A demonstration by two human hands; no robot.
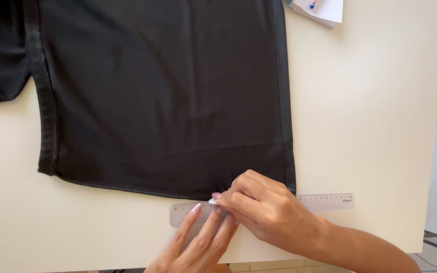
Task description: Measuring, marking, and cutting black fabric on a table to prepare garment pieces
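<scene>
Two bare hands meet at the near edge of a black garment (163,96) that lies spread flat on a cream table (370,126). A clear plastic ruler (324,201) lies on the table just beside the garment's bottom hem, parallel to it, its right end sticking out past the fabric's corner. The left hand (198,242) lies flat with fingers stretched out, pressing the ruler's left part down; it grasps nothing. The right hand (261,207) is curled, fingertips pinched on a small whitish piece, likely chalk (212,201), held at the ruler's upper edge right where hem and ruler meet. The right forearm crosses over the ruler's middle and hides it. The garment's hemmed right side runs up the table, a short sleeve shows at the far left, and a stitched seam band runs down its left side. At the table's far right corner lies white paper (324,10) with a blue and orange pen (313,4) on it
</scene>
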